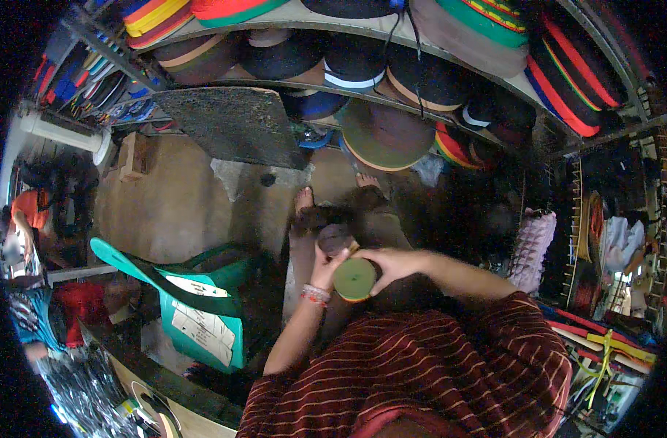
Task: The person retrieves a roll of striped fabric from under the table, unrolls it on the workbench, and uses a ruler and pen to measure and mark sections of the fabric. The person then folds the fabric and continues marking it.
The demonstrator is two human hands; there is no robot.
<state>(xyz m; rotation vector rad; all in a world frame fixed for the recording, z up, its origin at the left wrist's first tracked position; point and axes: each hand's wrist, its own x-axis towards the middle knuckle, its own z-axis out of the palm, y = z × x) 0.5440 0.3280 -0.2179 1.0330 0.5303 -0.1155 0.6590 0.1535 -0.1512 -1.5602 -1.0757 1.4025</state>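
Observation:
In front of my body I hold two small rolls of strap close together. The olive-green roll [354,279] has a thin red and yellow lower edge and shows its wound face upward. My right hand [393,267] is closed round its right side. A dark brown roll [335,238] sits just beyond it, with my left hand [327,266] closed on it; the left thumb lies between the two rolls, beside the green one. Beaded bracelets circle the left wrist. The undersides of both rolls and several fingertips are hidden.
Shelves [304,82] ahead carry large rolls of coloured strap. A dark flat board [227,124] leans below them. To the left stands a green plastic chair [202,321] with papers on it. Pale pink frilled material [532,248] hangs at right. Another person's orange top [31,210] shows far left.

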